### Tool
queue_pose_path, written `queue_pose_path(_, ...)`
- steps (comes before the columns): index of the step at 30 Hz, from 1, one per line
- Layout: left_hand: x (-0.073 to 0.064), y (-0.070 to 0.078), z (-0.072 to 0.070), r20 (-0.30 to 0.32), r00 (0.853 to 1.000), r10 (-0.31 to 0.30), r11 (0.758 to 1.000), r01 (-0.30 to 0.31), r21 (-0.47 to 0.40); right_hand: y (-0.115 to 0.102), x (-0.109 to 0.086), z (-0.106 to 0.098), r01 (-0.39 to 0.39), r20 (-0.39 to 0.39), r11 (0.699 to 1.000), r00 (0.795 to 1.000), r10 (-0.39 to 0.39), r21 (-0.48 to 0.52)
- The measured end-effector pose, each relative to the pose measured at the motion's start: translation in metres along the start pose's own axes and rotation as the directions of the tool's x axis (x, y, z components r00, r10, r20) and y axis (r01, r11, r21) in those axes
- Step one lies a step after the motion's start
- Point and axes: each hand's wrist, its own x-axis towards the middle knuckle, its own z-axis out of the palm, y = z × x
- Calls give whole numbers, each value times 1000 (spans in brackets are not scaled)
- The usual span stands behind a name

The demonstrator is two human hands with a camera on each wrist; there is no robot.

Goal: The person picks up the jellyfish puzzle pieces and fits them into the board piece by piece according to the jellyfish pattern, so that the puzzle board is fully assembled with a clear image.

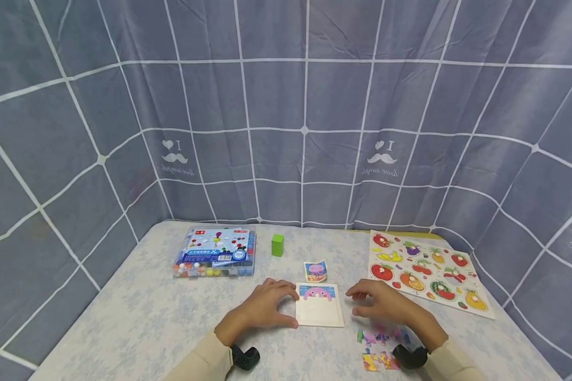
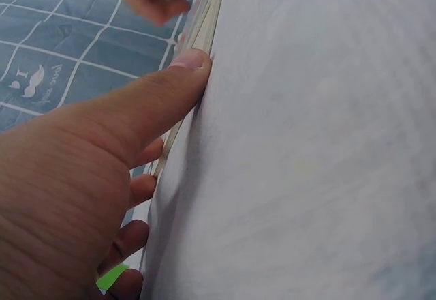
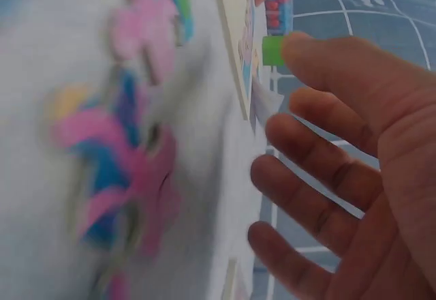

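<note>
A small square puzzle board (image 1: 319,313) lies flat on the table, with a pink character printed across its upper strip and a pale lower area. Thumb and fingertips of my left hand (image 1: 267,304) touch the board's left edge, spread apart along it; the left wrist view shows the thumb (image 2: 191,61) against that edge. My right hand (image 1: 383,301) hovers to the right of the board, fingers relaxed and holding nothing. Below it lie several loose colourful jigsaw pieces (image 1: 380,336), blurred in the right wrist view. Just beyond the board lies a small picture card (image 1: 316,271).
A clear plastic box (image 1: 186,271) with a printed label stands at the back left. Near it is a green block (image 1: 277,245). A fruit peg puzzle board (image 1: 426,275) lies at the right. A blue checked curtain (image 1: 276,106) surrounds the table.
</note>
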Motion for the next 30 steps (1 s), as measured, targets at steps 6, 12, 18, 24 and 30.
queue_pose_path(6, 0, -1, -1, -1, 1000, 0, 1000, 0, -10, -5, -31, 2, -32, 88, 999, 996, 31, 11)
queue_pose_path(12, 0, -2, -1, 3, 1000, -4, 1000, 4, -4, -5, -45, 15, -39, 20, 997, 999, 40, -59)
queue_pose_path(18, -1, -3, -2, -6, 1000, 5, 1000, -5, -17, -7, -45, 22, -59, -33, 994, 998, 56, -95)
queue_pose_path(24, -1, -3, 0, -6, 1000, 5, 1000, -5, -13, -6, -46, 23, -68, -64, 992, 996, 61, -111)
queue_pose_path(30, 1, 0, -1, -11, 1000, 5, 1000, -5, -17, -4, -47, 24, -84, -92, 986, 993, 71, -142)
